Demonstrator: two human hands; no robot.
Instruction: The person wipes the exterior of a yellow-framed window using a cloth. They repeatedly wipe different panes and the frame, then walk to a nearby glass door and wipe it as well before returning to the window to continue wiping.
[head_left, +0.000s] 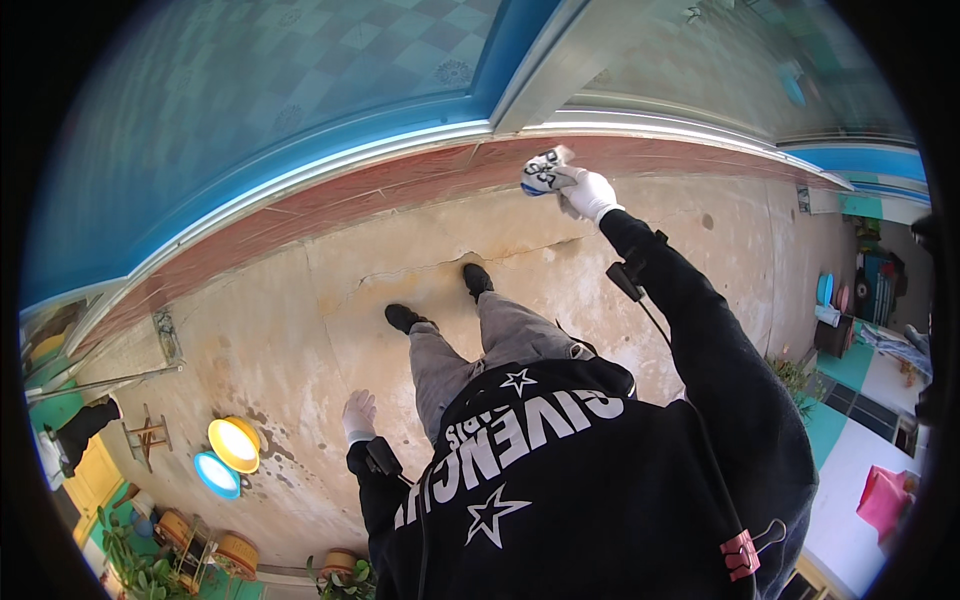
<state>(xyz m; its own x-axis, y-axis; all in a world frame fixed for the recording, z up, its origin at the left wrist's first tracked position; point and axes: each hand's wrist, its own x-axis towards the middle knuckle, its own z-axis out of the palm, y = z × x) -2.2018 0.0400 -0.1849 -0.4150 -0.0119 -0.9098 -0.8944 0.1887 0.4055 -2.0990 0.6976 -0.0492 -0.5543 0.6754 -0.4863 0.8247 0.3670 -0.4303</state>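
Observation:
My right hand (591, 195), in a white glove, reaches out and grips a crumpled white cloth (541, 172) with black lettering and a blue edge. The cloth is in front of the red-tiled strip of wall (390, 191), just below the pale metal window sill (622, 121). Whether it touches the tiles, I cannot tell. Above it, a pale upright post (574, 64) stands between a blue-framed glass pane (352, 67) and another pane (697, 82). My left hand (360, 412), also gloved in white, hangs beside my leg with its fingers apart and nothing in it.
Cracked concrete floor (360, 300) lies under my feet. A yellow basin (234, 444) and a light blue basin (216, 475) stand among wet spots to the left, near a wooden folding stool (147, 435). Potted plants (236, 555) are behind, and a pink cloth (885, 499) hangs at far right.

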